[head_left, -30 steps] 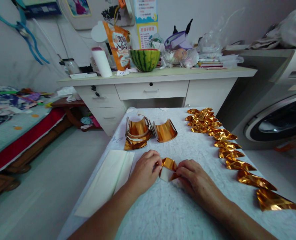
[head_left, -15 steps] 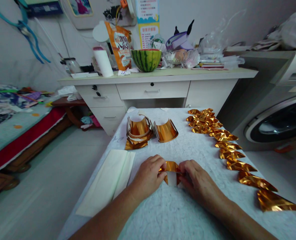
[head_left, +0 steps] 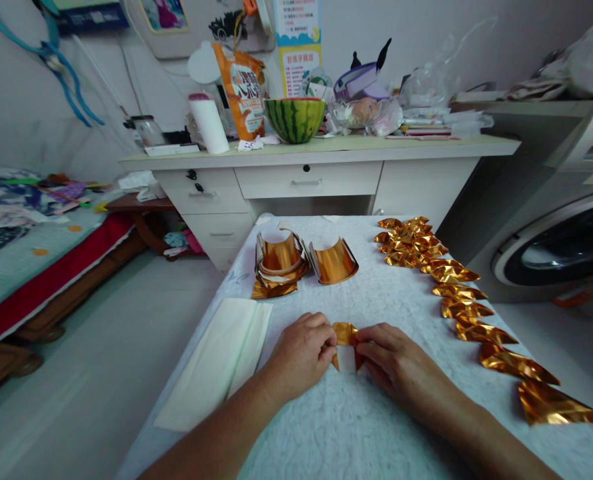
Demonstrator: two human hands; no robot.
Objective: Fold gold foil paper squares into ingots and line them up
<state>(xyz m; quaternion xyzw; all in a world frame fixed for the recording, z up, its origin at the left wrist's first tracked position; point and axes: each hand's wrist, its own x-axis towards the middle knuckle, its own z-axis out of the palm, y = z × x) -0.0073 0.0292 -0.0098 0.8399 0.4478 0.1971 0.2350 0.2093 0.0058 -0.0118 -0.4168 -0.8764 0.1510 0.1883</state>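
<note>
A small sheet of gold foil paper (head_left: 345,333), partly folded, is held low over the cloth-covered table between my two hands. My left hand (head_left: 303,347) pinches its left end, fingers closed. On the other end, my right hand (head_left: 393,353) grips with thumb and fingers pressed together. Pale backing shows in the middle below the gold strip, and two gold points hang down beside it. Beyond my hands stand a stack of curled gold foil sheets (head_left: 280,257) and a smaller curled pile (head_left: 335,261). Folded gold foil pieces (head_left: 461,308) lie in a row along the right side.
Folded cream paper (head_left: 211,363) lies left of my hands on the table (head_left: 296,433). Behind is a white desk (head_left: 309,180) bearing a halved watermelon (head_left: 295,120) and an orange snack bag (head_left: 243,93). A washing machine (head_left: 551,187) stands right, a bed (head_left: 41,267) left.
My fingers have shifted slightly on the foil paper, and less of its gold strip shows between them. The piles and the folded row stay as they were.
</note>
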